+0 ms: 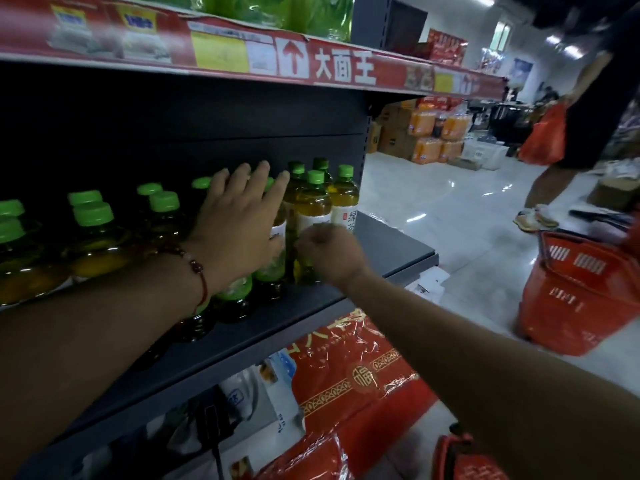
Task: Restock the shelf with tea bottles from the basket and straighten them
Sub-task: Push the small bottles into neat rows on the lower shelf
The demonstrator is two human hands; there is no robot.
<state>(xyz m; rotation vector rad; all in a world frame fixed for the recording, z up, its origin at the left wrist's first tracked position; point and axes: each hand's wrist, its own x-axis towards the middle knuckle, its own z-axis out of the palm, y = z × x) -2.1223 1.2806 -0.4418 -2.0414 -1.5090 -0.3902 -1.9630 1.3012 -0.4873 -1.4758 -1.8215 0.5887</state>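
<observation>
A green-capped tea bottle at the shelf's right end, about one o'clock, is clasped low by the right hand. The left hand is spread flat across neighbouring bottles. Full, smooth plastic likely handles heavy and slippery; the waist is best gripped.

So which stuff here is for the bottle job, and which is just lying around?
For the job:
tea bottles
dark shelf
red basket
left hand, spread across the bottles
right hand, closed at a bottle

Just lying around:
red packs on the shelf below
orange drink packs on the floor
green packs on top
</observation>
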